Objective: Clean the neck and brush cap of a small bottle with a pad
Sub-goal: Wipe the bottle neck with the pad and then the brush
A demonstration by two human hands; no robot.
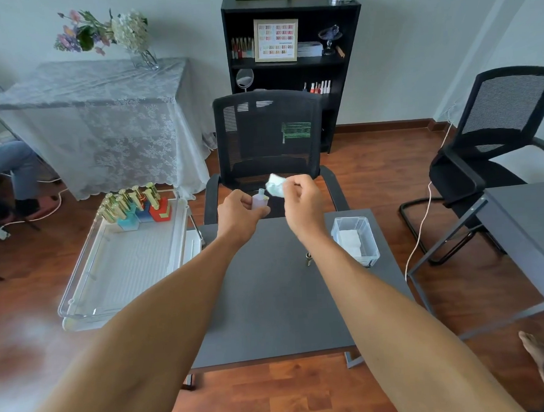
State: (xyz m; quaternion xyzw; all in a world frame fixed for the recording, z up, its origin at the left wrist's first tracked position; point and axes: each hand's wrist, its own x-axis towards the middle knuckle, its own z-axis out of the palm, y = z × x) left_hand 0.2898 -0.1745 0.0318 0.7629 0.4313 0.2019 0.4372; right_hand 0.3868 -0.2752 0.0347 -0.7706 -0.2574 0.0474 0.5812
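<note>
My left hand (240,210) grips a small pale lilac bottle (259,200) upright above the far edge of the dark table (270,301); its open neck points up with no cap on it. My right hand (302,200) pinches a crumpled white pad (276,185) with a pale green tint, held just right of and slightly above the bottle's neck, very close to it. A small gold brush cap (308,258) lies on the table behind my right forearm, partly hidden.
A clear box of white pads (355,240) stands on the table at right. A clear tray (124,265) at left holds several gold-capped bottles (136,203). A black mesh chair (268,142) faces the table; another chair (499,134) and a second table (526,222) stand right.
</note>
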